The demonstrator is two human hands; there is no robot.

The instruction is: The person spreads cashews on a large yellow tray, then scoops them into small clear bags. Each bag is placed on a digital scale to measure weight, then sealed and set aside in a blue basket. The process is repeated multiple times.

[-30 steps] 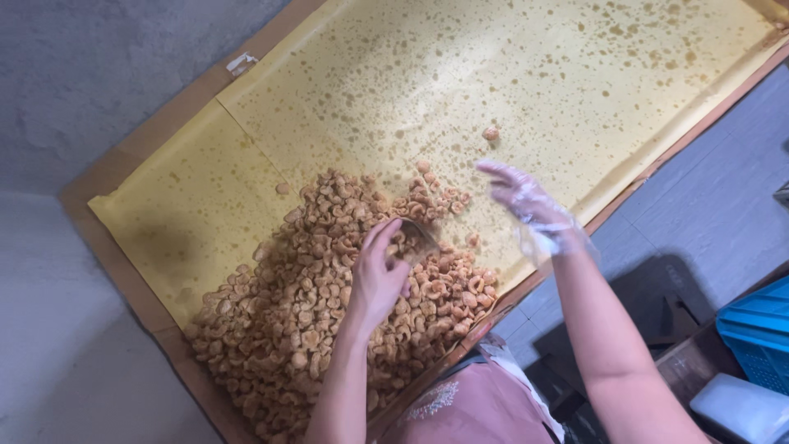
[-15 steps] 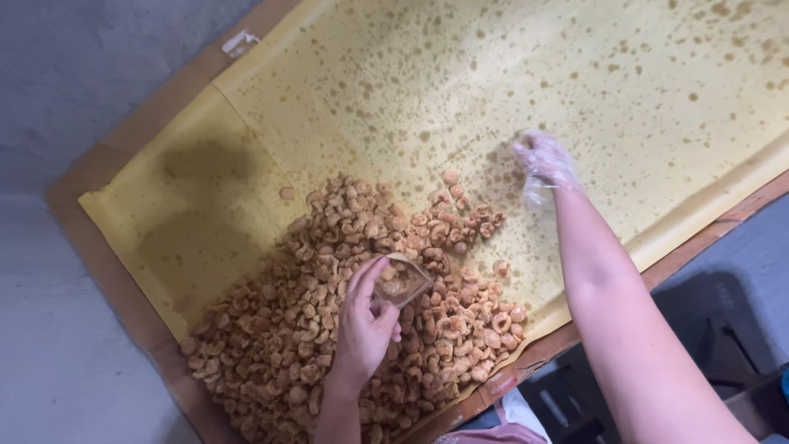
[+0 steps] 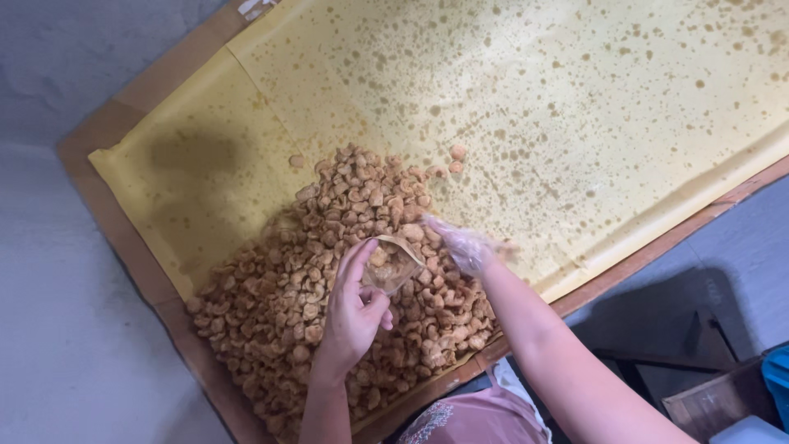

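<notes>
Oil-spotted yellow paper (image 3: 575,107) under snack heap (image 3: 329,279)

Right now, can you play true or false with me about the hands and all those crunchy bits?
1. The left hand holds a small clear bag over the pile of fried snack pieces. True.
2. The right hand is bare. False: it wears a thin clear plastic glove.
3. The snack pieces cover the whole yellow paper. False: they are heaped at one end, and the rest shows only oily spots.
4. The yellow paper lies on a brown board. True.
5. The right hand is at the edge of the heap. True.
</notes>
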